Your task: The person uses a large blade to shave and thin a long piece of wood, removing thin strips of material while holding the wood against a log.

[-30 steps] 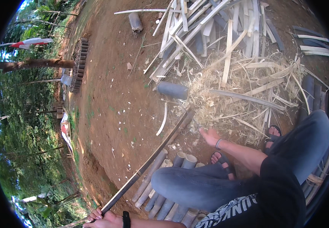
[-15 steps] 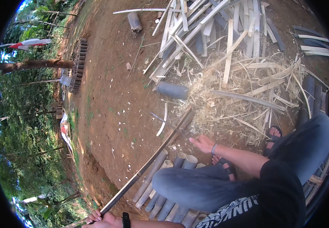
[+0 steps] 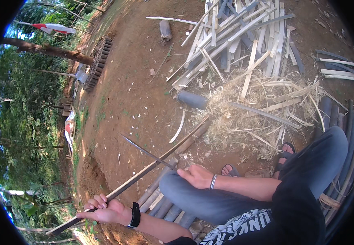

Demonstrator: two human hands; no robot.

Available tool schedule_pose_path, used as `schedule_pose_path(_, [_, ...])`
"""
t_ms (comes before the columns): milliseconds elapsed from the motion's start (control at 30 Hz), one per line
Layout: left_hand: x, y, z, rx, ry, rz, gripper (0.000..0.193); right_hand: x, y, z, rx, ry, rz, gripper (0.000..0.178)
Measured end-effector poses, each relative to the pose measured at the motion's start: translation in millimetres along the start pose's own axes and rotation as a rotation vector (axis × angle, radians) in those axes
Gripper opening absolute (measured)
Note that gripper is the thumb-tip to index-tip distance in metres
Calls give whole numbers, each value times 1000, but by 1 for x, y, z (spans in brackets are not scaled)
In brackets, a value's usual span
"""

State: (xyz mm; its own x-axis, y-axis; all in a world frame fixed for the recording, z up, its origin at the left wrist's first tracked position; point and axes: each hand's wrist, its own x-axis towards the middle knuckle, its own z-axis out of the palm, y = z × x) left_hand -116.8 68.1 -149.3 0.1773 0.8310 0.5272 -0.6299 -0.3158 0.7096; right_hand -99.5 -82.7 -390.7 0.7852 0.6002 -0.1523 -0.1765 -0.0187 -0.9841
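A long, narrow bamboo strip, pale on one side and dark on the other, runs slantwise from the lower left towards the shavings. My left hand is closed around it near its lower-left end, thumb stretched along it. In my right hand, above my knee, is a long-bladed knife; its handle is mostly hidden by the fingers. The blade points to the upper left and crosses the strip. Whether it touches the strip I cannot tell. The strip's far end lies by a short piece of bamboo on the ground.
Curly bamboo shavings spread ahead of my feet. Beyond them is a large heap of split bamboo slats. A grey bamboo section lies beside the shavings. Bamboo poles are under my legs, and more slats lie far right.
My left hand has risen and come inward with the strip. My right hand has drawn back toward my knee, and the knife blade now crosses the strip. The whole view has shifted slightly.
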Motion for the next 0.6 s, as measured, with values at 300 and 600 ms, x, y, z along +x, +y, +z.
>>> schedule_pose_path(300, [7, -4, -8, -16, 16, -3, 52, 34, 112, -46, 31, 251, 346, 76])
schedule_pose_path(600, [25, -16, -21, 8, 62, 8, 53, 22, 57, -20, -172, 74, -15, 79])
